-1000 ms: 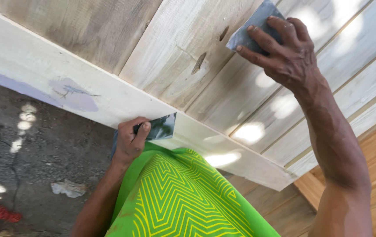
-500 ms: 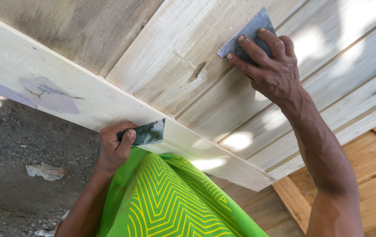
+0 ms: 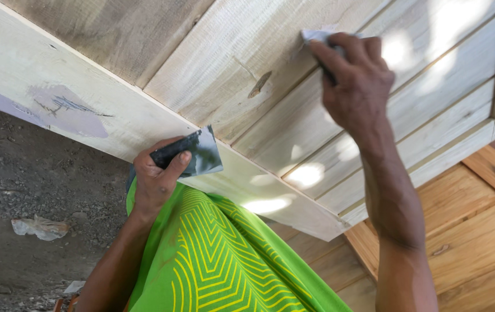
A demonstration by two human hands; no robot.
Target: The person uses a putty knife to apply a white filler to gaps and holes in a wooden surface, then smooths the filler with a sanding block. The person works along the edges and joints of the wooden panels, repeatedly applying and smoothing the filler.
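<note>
A pale planked wooden panel (image 3: 270, 75) fills the upper view, with a knot hole (image 3: 259, 85) in one plank. My right hand (image 3: 354, 81) presses a small grey scraper (image 3: 315, 36) flat on a plank just right of the knot; most of the blade is hidden under my fingers. My left hand (image 3: 158, 176) grips a dark metal putty knife (image 3: 195, 153) against the panel's lower frame board (image 3: 85, 110). A grey-purple filler patch (image 3: 65, 110) shows on that board, to the left of my left hand.
My green garment with yellow chevrons (image 3: 224, 260) covers the lower middle. Grey gravelly ground (image 3: 22, 190) with a crumpled plastic scrap (image 3: 40, 227) lies at left. Orange-brown varnished boards (image 3: 473, 242) lie at lower right, under the panel's edge.
My right hand has slid the scraper leftward along the plank, closer to the knot hole. The left hand keeps its hold on the putty knife at the frame board.
</note>
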